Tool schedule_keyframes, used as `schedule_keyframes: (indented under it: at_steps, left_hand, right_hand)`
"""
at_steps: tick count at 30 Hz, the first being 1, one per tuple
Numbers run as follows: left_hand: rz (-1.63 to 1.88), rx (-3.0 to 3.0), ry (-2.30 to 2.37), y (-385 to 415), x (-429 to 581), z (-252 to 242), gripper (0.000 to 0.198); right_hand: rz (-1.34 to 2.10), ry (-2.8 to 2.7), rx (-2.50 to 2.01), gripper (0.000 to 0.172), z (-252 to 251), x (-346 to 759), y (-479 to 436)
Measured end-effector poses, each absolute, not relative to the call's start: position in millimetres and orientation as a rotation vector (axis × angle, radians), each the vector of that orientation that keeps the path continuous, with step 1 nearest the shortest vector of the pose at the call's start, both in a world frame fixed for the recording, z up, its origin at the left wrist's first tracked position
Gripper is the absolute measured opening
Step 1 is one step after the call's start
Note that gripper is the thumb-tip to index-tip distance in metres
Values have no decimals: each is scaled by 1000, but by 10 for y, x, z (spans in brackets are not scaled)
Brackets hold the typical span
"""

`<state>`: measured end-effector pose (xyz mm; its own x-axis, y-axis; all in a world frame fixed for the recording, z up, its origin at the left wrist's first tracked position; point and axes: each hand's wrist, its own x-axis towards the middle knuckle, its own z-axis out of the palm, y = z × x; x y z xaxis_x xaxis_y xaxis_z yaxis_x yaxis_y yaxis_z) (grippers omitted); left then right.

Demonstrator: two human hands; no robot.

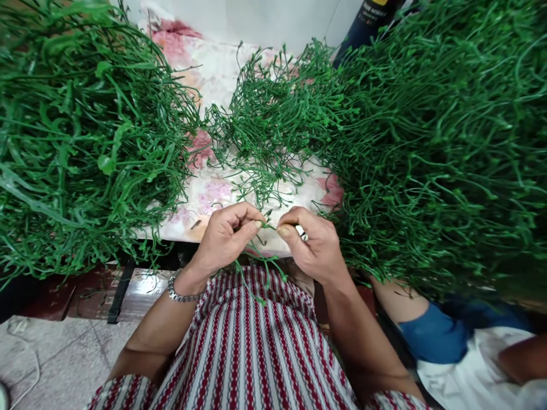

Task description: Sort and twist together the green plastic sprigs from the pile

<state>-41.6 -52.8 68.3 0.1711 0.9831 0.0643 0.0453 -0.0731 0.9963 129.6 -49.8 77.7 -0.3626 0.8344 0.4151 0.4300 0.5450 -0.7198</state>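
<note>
Two bare hands work close together over the worktop's near edge, and from where I stand each grip is a firm pinch. The left hand (pixel 226 239) presses thumb against forefinger on a green sprig (pixel 268 226); the right hand (pixel 316 245) pinches the same sprig just beside it, leaving a short bridge of stem between. The sprig sits above the worktop's near edge, its thin ends dangling in front of a red-and-white striped shirt (pixel 256 347).

Done well, I judge, this wants both pinches near each other on the stem, fingertips only, with a small turn of the wrists instead of a hard tug, since stems so slender would likely bruise or string.

The worktop (pixel 213 196) is pale, blotched with soft pink blooms. Along its left side rises the left pile (pixel 85 142), glossy, coarse and tangled, with curling strands and a few broader leaves. At its middle lies the middle pile (pixel 290 108), loose and wiry, stems tipped with tiny knobs. This runs into the right pile (pixel 440 142), dense and springy, over the worktop's right side. A dark, smooth bottle (pixel 363 28) leans at the worktop's far edge.
</note>
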Motion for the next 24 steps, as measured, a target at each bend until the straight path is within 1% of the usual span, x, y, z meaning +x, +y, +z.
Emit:
schedule_keyframes:
  at_steps: [1,3,5,8,11,13,15,19,22,24]
  left_hand:
    - [1115,1355,1083,-530,-392,671,10]
    - [1136,1302,1070,-535,-350,646,11]
    - [1145,1234,1055,-538,-322,625,12]
    - [1120,1213,1048,-536,-324,623,11]
    - [1019,1390,1088,-527,-375,666,9]
    - [947,1568,1107,-520,-418,711,12]
    - [879,1696,1026,-511,-457,755,15]
    - [725,1710,674,-485,-506,805,16]
    - [642,1679,498,-467,-516,809,15]
    - [600,1671,429,-459,-513,817,15]
  right_hand:
    - [563,-2008,-1010,10,753,1263,-506]
    - [438,-2045,-984,13,693,1213,-506]
    - [349,-2073,-952,16,626,1192,-491]
    - [255,-2124,-893,14,549,1205,-462]
    - [216,-2211,-889,16,546,1247,-452]
    - [266,-2276,-897,20,601,1280,-457]
    - [439,-2330,-845,22,689,1317,-463]
    - [1024,-2335,-595,28,830,1396,-437]
    - [1422,-2232,-416,32,816,1425,-402]
    - [1580,-2178,-356,34,778,1420,-392]
